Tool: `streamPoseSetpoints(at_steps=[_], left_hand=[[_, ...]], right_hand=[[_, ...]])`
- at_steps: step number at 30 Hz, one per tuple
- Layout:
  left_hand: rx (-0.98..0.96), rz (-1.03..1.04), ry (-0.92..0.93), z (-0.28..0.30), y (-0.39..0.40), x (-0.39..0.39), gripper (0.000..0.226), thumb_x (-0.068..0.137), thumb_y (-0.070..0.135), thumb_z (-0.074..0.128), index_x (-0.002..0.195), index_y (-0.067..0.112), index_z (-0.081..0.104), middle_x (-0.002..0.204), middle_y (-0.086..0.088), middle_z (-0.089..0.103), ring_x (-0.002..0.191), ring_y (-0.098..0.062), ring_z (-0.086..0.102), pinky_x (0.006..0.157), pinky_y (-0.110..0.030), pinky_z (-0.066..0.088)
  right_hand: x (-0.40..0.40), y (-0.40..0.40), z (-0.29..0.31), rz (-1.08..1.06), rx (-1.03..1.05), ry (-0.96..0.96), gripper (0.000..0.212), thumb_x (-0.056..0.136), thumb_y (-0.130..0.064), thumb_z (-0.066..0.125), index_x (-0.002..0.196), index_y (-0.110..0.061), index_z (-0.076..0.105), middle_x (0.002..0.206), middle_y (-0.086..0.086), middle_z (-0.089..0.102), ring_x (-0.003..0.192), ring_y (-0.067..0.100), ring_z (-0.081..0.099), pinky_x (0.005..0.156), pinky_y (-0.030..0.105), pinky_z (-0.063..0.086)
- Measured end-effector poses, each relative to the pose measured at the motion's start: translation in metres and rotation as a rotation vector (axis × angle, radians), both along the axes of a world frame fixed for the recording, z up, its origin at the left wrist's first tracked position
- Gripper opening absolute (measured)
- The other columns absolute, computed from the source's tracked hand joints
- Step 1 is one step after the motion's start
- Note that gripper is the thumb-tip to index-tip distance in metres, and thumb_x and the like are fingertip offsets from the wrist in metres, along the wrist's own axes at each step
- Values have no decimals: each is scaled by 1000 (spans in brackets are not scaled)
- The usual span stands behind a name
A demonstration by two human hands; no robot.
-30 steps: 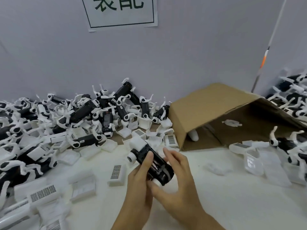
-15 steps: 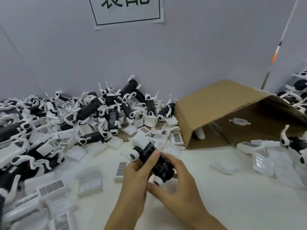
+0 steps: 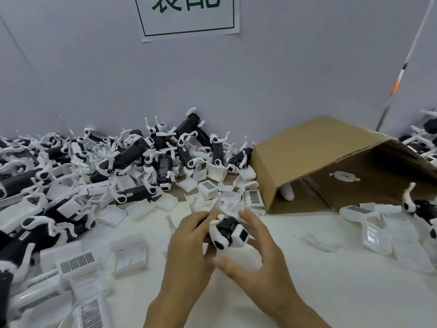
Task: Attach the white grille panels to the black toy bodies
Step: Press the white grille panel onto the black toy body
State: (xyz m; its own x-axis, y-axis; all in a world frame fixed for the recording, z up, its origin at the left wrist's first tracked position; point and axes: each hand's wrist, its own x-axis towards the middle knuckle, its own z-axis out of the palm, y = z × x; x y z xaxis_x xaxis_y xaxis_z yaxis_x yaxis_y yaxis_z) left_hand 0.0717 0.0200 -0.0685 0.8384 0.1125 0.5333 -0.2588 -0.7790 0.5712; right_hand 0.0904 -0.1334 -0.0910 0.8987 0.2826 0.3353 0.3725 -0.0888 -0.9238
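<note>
Two hands: both work at one black toy body with white end caps (image 3: 228, 235), held above the white tabletop (image 3: 331, 292), centre of view.
Wall: grey, with a white paper sign bearing green characters (image 3: 189, 15); the sign sits lower in view than 0.5 s ago, so the camera has tilted.
Cardboard box: brown, lying on its side (image 3: 319, 147) right of centre, open mouth facing the viewer, one small white part inside.
Left pile: black toy bodies with white curved arms (image 3: 132, 159) heaped against the wall; position unchanged.
Loose panels: white grille panels with slotted faces (image 3: 76, 260) scattered on the tabletop, left and centre.
Held body, change: 0.5 s ago it lay lengthwise with its dark underside up; now one white end cap faces the viewer.
Left hand (image 3: 189, 245): fingers curled round the far-left side of the held body, gripping it.
Right hand (image 3: 257, 256): fingers spread wide and nearly straight beside the white end cap; thumb below the body. Earlier these fingers were closed on the body.
</note>
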Motion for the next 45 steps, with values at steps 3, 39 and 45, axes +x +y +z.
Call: streamPoseSetpoints(at_steps=[3,39,45], left_hand=[[177,-32,-9,-3,-2,2,75,63,-18,72,130,14,68,120,10,63,113,-22,59,91,-37,54],[-1435,-248,275,18,-30,-2,52,87,53,48,107,16,79,113,-10,76,91,-21,75,64,-25,58],[-1263,-282,335,11,-28,1,40,103,30,42,100,12,77,90,-15,72,82,-25,71,64,-30,57]], right_hand=[[0,1,2,-91,6,45,77,57,-57,91,122,-54,50,119,-43,58,120,-15,52,94,4,42],[-6,4,10,92,-54,107,63,59,-70,80,116,-49,61,109,-23,71,96,7,69,80,24,53],[-3,2,7,35,51,140,81,60,-58,84,134,-46,53,117,-25,70,107,-2,66,85,12,50]])
